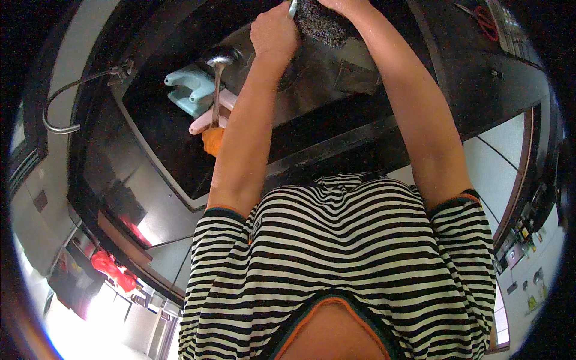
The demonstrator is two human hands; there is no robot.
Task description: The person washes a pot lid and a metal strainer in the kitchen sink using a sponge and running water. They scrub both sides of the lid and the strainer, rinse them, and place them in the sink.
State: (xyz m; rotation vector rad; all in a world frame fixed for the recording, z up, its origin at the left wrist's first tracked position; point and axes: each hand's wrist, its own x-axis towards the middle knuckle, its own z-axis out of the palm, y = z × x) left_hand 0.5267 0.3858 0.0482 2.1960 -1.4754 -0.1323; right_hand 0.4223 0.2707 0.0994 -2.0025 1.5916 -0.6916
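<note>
My left hand [275,33] is at the top of the head view, its fingers closed around a thin pale strip [293,8] of something I cannot make out. Just right of it is a dark grey, wiry scouring pad [322,25]. My right hand [349,5] reaches the upper rim beside the pad; its fingers are cut off by the frame, so whether it grips the pad does not show. Both forearms stretch forward over a dark sink [162,171].
Left of my left forearm, a metal ladle [218,90] lies across light blue plastic pieces [193,90], pink ones [204,122] and something orange [212,141]. A curved metal tap [60,127] juts out at the left. Red-handled scissors [486,24] lie at the far right.
</note>
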